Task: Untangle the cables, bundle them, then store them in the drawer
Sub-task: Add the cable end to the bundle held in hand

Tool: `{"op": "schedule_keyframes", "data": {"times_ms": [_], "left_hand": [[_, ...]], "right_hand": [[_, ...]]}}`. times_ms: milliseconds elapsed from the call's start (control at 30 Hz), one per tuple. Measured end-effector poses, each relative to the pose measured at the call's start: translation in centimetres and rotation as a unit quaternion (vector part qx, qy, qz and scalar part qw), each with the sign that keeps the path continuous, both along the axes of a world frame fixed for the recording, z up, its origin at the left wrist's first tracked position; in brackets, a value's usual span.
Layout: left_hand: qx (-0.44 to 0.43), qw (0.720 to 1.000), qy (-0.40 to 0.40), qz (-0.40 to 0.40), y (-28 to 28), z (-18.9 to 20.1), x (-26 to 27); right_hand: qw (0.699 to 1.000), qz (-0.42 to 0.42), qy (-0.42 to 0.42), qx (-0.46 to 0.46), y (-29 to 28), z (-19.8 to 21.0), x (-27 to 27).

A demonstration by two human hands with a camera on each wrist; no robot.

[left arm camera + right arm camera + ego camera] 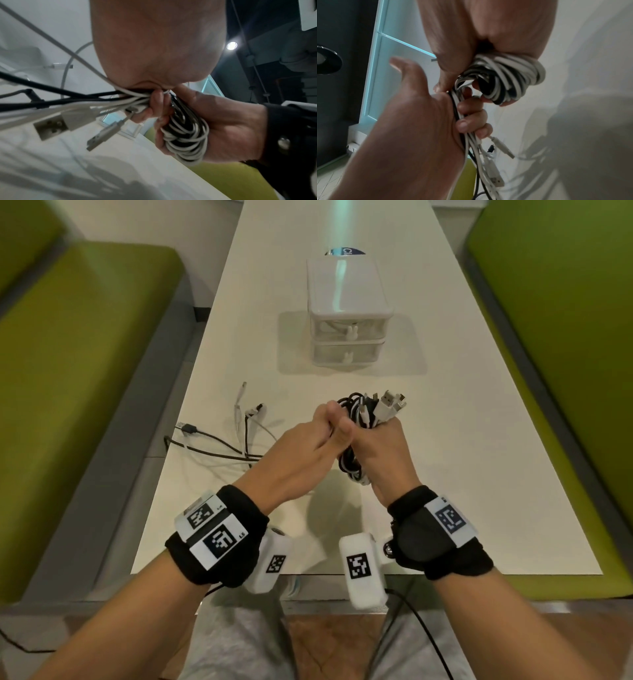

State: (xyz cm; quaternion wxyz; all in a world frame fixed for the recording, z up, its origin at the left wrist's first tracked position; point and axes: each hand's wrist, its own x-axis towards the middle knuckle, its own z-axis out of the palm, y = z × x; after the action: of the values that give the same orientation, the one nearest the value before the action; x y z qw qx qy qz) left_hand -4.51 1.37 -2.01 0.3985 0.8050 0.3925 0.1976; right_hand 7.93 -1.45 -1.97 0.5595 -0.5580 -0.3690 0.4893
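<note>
Two stacked clear drawers (346, 345) are sitting near the middle of the table (462, 474), under a white lid, both pushed closed; something pale is lying inside the upper one, though I cannot tell what, and the lower one's contents cannot be told either. Behind the unit a blue-and-white label (345, 251) is lying on the surface.

Nearer the front edge, the right hand (380, 453) is gripping a coiled bundle of black and white cables (363, 412), its fingers (159, 121) curled tightly around the loops, with several USB plugs (394, 402) sticking up out of the top of the fist. The left hand (308, 446) is pressing against the right, its fingers (471, 117) clamped on the straight cable strands that are running from the bundle down to the surface. Both hands are holding the bundle above the table, not resting on it.

Loose cable ends (236, 433), black and white, are trailing across the surface toward the left edge, with plugs lying spread apart there. Between the bundle and the drawers a bare strip of table is lying open, and the right side of the surface is bare as well. Green benches (78, 378) are flanking the table on both sides, close to its long edges
</note>
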Motion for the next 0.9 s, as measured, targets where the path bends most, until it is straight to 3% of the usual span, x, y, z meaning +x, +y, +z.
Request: {"op": "schedule_keyframes", "data": {"times_ms": [133, 433, 733, 900], "left_hand": [[0.051, 0.998, 0.048, -0.002, 0.0, -0.3, 0.6], [0.06, 0.992, 0.097, -0.054, 0.3, 0.1, -0.4], [-0.048, 0.993, 0.082, -0.066, 0.7, -0.3, -1.1], [-0.039, 0.996, 0.06, -0.051, 0.9, -0.9, -1.3]], "right_hand": [[1.0, 0.004, -0.01, 0.003, 0.3, 0.3, -0.2], [0.999, -0.019, -0.026, -0.019, 0.5, 0.3, -0.5], [0.998, -0.051, 0.03, -0.031, 0.3, 0.5, -1.2], [0.996, -0.075, 0.048, -0.029, 0.3, 1.0, -1.4]]}}
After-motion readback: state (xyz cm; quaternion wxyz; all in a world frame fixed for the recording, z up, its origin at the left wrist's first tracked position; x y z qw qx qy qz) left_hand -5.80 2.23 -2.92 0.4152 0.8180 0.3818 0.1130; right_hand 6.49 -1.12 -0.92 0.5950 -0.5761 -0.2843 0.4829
